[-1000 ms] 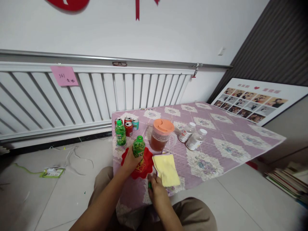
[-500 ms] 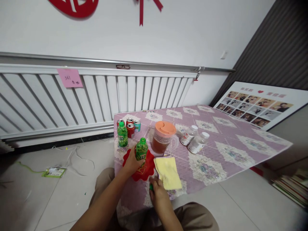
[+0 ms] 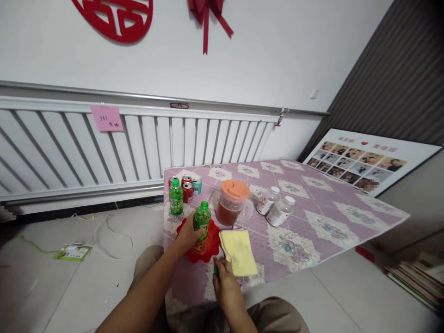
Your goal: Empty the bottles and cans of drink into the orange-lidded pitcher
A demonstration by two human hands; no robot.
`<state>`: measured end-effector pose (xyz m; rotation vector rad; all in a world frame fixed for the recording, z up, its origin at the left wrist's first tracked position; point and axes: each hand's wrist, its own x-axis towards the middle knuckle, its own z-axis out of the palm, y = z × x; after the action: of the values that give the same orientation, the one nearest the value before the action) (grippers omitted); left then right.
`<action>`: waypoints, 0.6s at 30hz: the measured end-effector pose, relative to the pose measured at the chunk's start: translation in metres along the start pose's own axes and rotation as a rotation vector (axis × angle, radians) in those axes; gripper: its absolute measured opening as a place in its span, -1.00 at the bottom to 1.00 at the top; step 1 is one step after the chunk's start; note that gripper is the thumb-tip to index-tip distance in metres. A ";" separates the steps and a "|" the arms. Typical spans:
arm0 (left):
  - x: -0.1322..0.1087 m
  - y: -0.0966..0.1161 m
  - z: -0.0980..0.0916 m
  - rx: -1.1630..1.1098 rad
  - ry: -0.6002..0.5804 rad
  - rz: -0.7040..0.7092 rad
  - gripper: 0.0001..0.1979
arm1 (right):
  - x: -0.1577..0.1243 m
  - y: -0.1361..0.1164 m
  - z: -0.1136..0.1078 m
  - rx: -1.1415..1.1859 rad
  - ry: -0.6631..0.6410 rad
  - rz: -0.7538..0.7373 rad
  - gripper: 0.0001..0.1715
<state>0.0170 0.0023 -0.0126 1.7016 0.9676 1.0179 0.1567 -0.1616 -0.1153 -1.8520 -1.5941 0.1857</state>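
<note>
**Green bottle gripped on the red mat, a small green piece in the other hand**

Low in the centre of the frame we see the left hand (image 3: 188, 234) wrapped around the green bottle (image 3: 201, 217). The bottle stands upright on a red mat (image 3: 209, 246) at the near edge of the table (image 3: 312, 212). Just below, the right hand (image 3: 226, 278) is closed around a small green piece (image 3: 215, 270). We take it for the bottle's cap, though it is too small to be sure. This hand sits right beside the yellow cloth (image 3: 239, 247).

We cannot tell whether the bottle's mouth is open. Behind the cloth stands the pitcher (image 3: 231, 208) of brown liquid, its orange lid on. Up and to the left, a second green bottle (image 3: 175, 199) wears its cap next to a cluster of cans (image 3: 188, 190). To the right lie two clear bottles (image 3: 279, 212) with white caps.

As we judge it, the handling has reached only the one bottle, and the other drinks look untouched.
</note>
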 end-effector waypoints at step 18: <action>0.003 -0.023 0.006 0.007 -0.007 0.047 -0.30 | 0.124 0.028 -0.141 0.591 0.454 0.407 -0.31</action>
<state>0.0195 0.0102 -0.0352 1.7398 0.9311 1.0396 0.2822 -0.1039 0.0146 -1.5722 -0.7376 0.3443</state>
